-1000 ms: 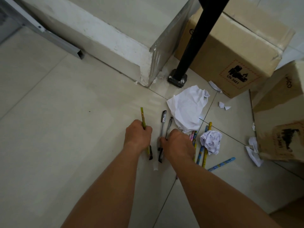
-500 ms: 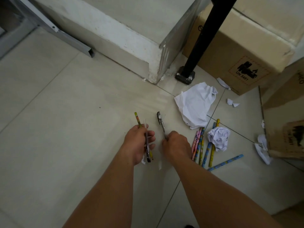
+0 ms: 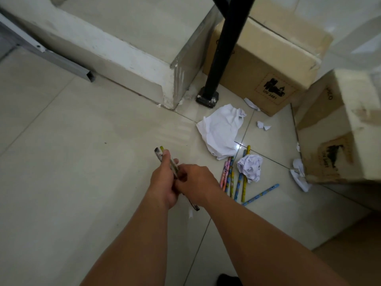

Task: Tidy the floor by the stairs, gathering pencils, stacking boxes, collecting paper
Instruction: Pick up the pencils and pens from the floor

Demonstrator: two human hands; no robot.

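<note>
Early stage. Your left hand [image 3: 162, 179] grips a few pens [image 3: 158, 154]; your right hand [image 3: 196, 182] meets them, its grip hidden. Left to do: loose pencils [image 3: 232, 176] at 3 o'clock, crumpled paper [image 3: 221, 131] and unstacked boxes [image 3: 263, 65] at 1 o'clock.

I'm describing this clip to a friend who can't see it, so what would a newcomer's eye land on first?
Dead centre, the left grip holds a pen-and-pencil bundle above the tiles, with the right grip curled against it. Just right of them, coloured pencils lie fanned on the floor below a crumpled white sheet and beside a paper ball. At upper right, a cardboard box sits by a black post.
</note>
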